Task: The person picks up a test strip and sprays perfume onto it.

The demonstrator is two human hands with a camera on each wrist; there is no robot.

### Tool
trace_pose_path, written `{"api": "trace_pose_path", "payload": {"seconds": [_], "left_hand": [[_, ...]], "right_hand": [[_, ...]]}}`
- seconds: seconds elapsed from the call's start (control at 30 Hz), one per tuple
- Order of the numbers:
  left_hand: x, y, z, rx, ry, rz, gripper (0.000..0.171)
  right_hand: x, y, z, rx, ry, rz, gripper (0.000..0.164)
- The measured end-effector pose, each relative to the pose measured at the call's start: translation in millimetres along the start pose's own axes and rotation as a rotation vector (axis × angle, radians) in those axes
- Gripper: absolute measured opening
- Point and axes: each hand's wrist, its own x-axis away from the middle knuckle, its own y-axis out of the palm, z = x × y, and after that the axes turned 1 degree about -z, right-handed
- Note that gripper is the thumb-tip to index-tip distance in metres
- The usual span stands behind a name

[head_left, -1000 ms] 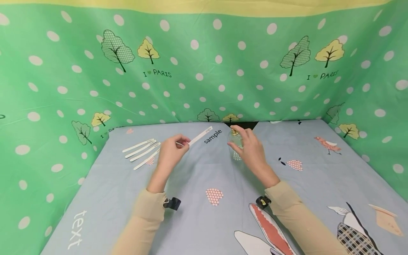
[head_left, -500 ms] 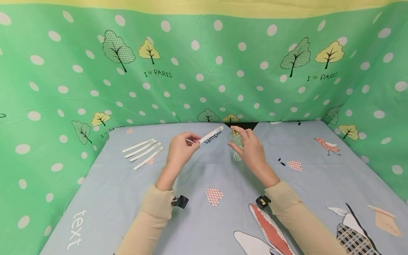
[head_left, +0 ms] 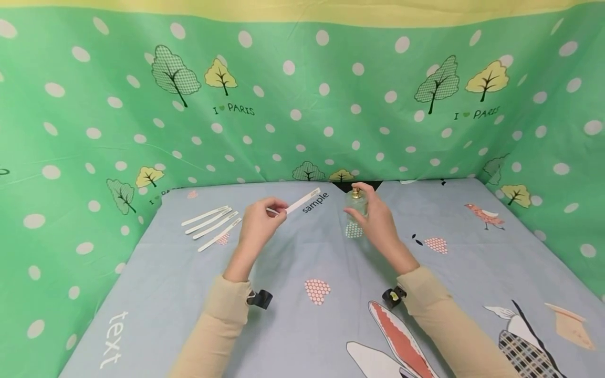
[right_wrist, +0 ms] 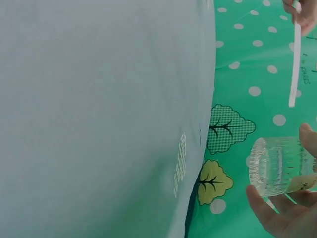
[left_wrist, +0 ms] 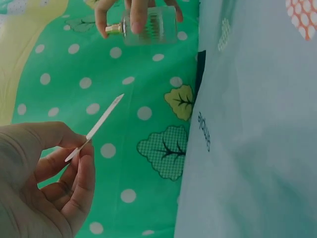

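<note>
My left hand (head_left: 259,221) pinches a white perfume test strip (head_left: 302,200) between thumb and fingers; its printed end points up and toward the bottle. In my right hand (head_left: 381,220) is a clear glass perfume bottle (head_left: 356,201) with a gold spray top (head_left: 356,193), held upright above the cloth. The index finger rests on the spray top, and the thumb lies against the glass. A gap separates strip and bottle, as the left wrist view also shows with the strip (left_wrist: 105,116) apart from the bottle (left_wrist: 151,26). Right-hand fingers (right_wrist: 270,210) support the glass from below.
Several more white test strips (head_left: 208,217) lie fanned out on the left of the table. A grey-blue printed cloth (head_left: 283,325) covers the tabletop. Green dotted fabric (head_left: 302,94) hangs behind it and along both sides.
My left hand carried the strip right toward the bottle, then drew partway back left. My right hand, still holding the bottle, has shifted slightly right. The strips on the table have not moved.
</note>
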Motion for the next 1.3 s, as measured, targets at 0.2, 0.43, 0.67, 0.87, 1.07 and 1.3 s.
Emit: {"api": "trace_pose_path", "payload": {"seconds": [0.2, 0.43, 0.67, 0.87, 1.07, 1.3], "left_hand": [[2.4, -11.2, -20.6, -0.003, -0.041, 0.027, 0.018], [6.7, -26.0, -46.5, -0.009, -0.104, 0.058, 0.019], [14.4, -44.5, -75.6, -0.038, -0.192, 0.065, 0.023], [22.5, -56.8, -100.0, -0.077, -0.216, 0.026, 0.023], [30.7, -64.9, -123.1, -0.103, -0.253, -0.007, 0.021], [39.6, -73.6, -141.3, -0.120, -0.307, -0.095, 0.023]], "right_hand": [[-1.9, 1.1, 11.6, -0.140, 0.024, -0.053, 0.063], [-1.9, 4.4, 30.6, -0.352, 0.077, -0.176, 0.060], [1.1, 3.9, 37.8, -0.360, 0.103, -0.270, 0.057], [5.5, 2.3, 38.6, -0.333, 0.120, -0.323, 0.060], [11.8, 3.1, 40.8, -0.307, 0.157, -0.347, 0.067], [16.1, 1.3, 41.1, -0.267, 0.164, -0.392, 0.068]]}}
